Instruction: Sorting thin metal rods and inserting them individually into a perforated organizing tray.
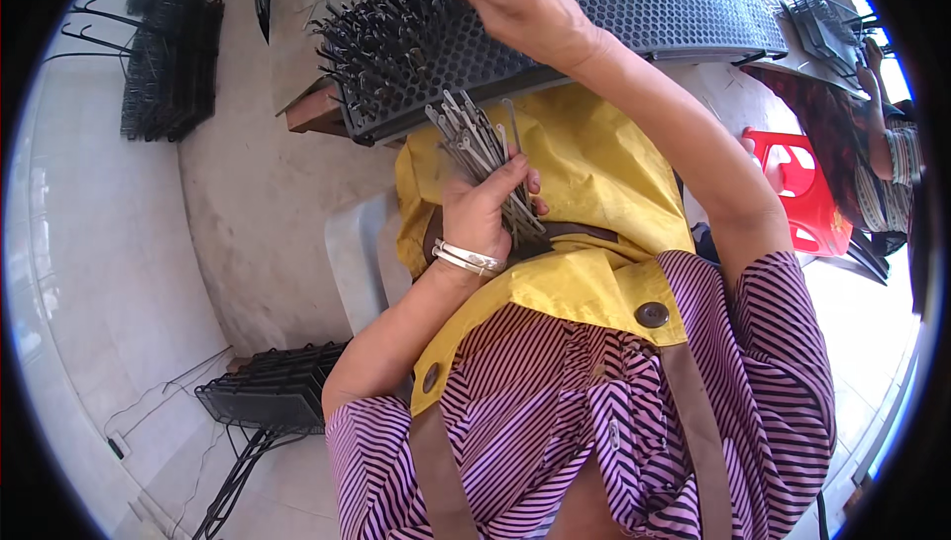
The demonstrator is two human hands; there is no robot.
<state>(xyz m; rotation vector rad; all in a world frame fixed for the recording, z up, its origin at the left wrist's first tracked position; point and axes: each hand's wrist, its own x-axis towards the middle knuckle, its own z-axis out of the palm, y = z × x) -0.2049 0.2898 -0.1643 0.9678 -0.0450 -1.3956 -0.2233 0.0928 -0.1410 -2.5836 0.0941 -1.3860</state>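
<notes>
- Where the work lies ahead of the person, a long black perforated tray [684,5] stretches across the upper view, most of its holes bare toward the right.
- A yellow apron [604,163] with brown straps covers the lap, just below the tray's near edge.
- To the right, a red plastic stool [817,193] stands near another person.
- A dense cluster of dark rods [381,40] stands upright, some leaning, at the tray's left end.
- The right hand [530,10] is over the tray, fingers drawn together; I cannot tell whether they pinch anything.
- The left hand [480,208] is clenched around a bundle of grey rods [471,139], tips pointing up toward the tray, before the apron.
- Pale bracelets [466,259] circle the left wrist.
</notes>
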